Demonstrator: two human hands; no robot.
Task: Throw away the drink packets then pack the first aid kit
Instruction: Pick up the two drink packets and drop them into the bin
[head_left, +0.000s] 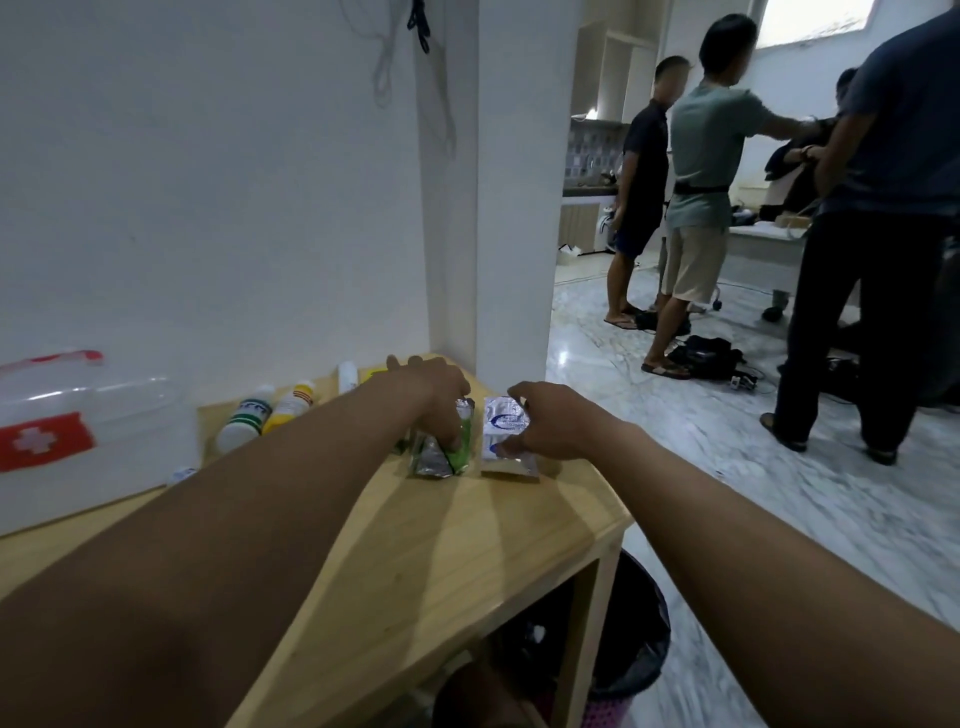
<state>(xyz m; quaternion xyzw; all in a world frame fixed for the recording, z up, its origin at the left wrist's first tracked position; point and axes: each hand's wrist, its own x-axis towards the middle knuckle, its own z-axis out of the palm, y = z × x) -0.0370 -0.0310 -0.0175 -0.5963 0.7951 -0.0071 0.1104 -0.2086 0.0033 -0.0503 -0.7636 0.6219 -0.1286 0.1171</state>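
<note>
The wooden table (467, 540) carries everything. On its left part stands the clear first aid box (78, 441), lid shut; I cannot tell what it holds. Toward the table's far right corner, my left hand (436, 389) reaches palm down, fingers pinching the green and silver drink packets (441, 447). Just right of them, my right hand (550, 421) grips the white packet (506, 441), flat on the table. Two bottles (260, 415) lie between box and packets.

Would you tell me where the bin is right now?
In the head view, the dark bin stands on the floor at lower right, beside the wooden table's right end.
</note>
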